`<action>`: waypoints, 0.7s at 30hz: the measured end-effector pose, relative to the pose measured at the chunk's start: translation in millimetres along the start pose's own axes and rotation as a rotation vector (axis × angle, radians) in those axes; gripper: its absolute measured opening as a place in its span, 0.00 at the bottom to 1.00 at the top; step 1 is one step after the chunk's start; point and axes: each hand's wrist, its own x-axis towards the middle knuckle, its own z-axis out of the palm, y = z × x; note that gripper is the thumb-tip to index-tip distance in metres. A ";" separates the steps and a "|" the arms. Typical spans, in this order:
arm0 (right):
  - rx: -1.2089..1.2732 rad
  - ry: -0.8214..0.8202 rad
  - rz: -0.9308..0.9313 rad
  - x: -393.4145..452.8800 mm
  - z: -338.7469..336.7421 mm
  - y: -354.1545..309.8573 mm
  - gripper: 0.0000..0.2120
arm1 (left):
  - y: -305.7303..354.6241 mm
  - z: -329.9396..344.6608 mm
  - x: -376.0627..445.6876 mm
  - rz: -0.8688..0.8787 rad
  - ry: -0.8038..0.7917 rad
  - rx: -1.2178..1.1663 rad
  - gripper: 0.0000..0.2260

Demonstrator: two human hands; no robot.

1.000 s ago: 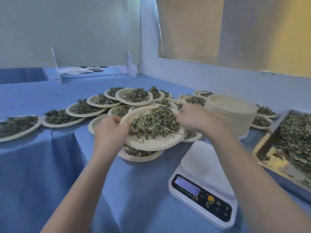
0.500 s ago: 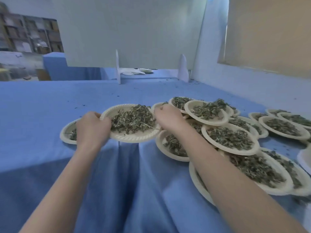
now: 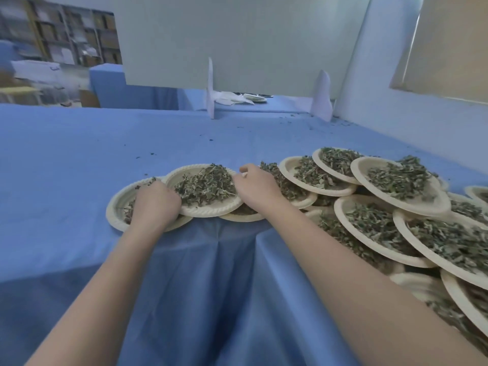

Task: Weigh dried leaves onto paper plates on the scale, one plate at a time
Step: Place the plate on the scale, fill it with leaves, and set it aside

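A cream paper plate point(image 3: 208, 208) heaped with dried green leaves point(image 3: 204, 184) lies at the left end of a row of filled plates, overlapping the plate point(image 3: 116, 204) beside it. My left hand point(image 3: 155, 204) grips its left rim with curled fingers. My right hand point(image 3: 254, 187) holds the right rim, thumb and fingers curled over the edge. More filled plates point(image 3: 396, 199) overlap one another toward the right. The scale is out of view.
The blue cloth point(image 3: 79, 159) covers the table, with leaf crumbs scattered on it and bare cloth to the left and far side. A white divider panel point(image 3: 211, 88) stands at the back on two feet. A white wall point(image 3: 422, 128) runs along the right.
Both hands carried the filled plate from beside the scale leftward and lowered it onto the end of the row. The view swung left, so the scale and tray left the frame.
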 end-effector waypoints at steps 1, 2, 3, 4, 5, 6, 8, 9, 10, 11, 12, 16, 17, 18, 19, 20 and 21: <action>-0.034 0.007 -0.002 1.6 2.9 0.1 0.20 | -2.2 2.0 2.6 -0.013 0.011 -0.008 0.11; -0.079 0.006 -0.004 2.0 5.2 0.0 0.20 | -3.9 3.4 4.9 -0.040 0.022 -0.032 0.11; -0.129 0.001 -0.007 1.7 7.0 -0.5 0.19 | -4.5 3.8 6.1 -0.067 0.029 -0.058 0.11; -0.175 0.000 -0.010 0.6 8.0 -0.5 0.19 | -4.1 3.7 6.0 -0.084 0.039 -0.067 0.11; -0.204 0.001 -0.013 -1.1 8.2 -0.7 0.19 | -2.9 2.6 4.2 -0.098 0.054 -0.061 0.11; -0.212 0.003 -0.012 -3.6 7.4 -1.0 0.19 | -1.4 0.8 2.0 -0.103 0.072 -0.049 0.12; -0.194 0.022 -0.016 -9.9 2.9 -2.3 0.20 | 3.2 -5.2 -4.3 -0.086 0.119 -0.038 0.13; -0.181 0.040 -0.023 -13.6 -1.1 -3.5 0.20 | 7.1 -9.0 -8.7 -0.069 0.144 -0.043 0.13; -0.168 0.054 -0.030 -18.5 -6.1 -5.2 0.20 | 12.3 -13.0 -14.0 -0.046 0.160 -0.056 0.14; -0.156 0.064 -0.038 -23.9 -11.8 -7.3 0.20 | 19.4 -17.0 -20.7 -0.021 0.163 -0.083 0.14; -0.146 0.071 -0.043 -29.8 -18.3 -9.6 0.21 | 28.2 -20.4 -28.7 0.011 0.153 -0.117 0.14; -0.117 0.096 -0.061 -62.8 -49.5 -15.7 0.21 | 72.9 -28.0 -73.1 0.172 0.080 -0.209 0.13; -0.123 0.107 -0.065 -73.3 -59.2 -15.2 0.20 | 85.1 -29.5 -85.4 0.203 0.059 -0.228 0.13; -0.133 0.119 -0.070 -84.4 -70.1 -13.3 0.20 | 97.7 -30.5 -97.4 0.238 0.038 -0.244 0.13; -0.144 0.130 -0.071 -95.7 -83.1 -10.0 0.20 | 111.7 -31.6 -109.9 0.278 0.019 -0.253 0.13; -0.156 0.137 -0.068 -107.2 -97.8 -5.6 0.20 | 126.5 -32.4 -122.1 0.313 0.005 -0.263 0.13; -0.170 0.145 -0.061 -119.0 -113.9 0.5 0.20 | 141.8 -32.8 -135.0 0.336 -0.007 -0.280 0.13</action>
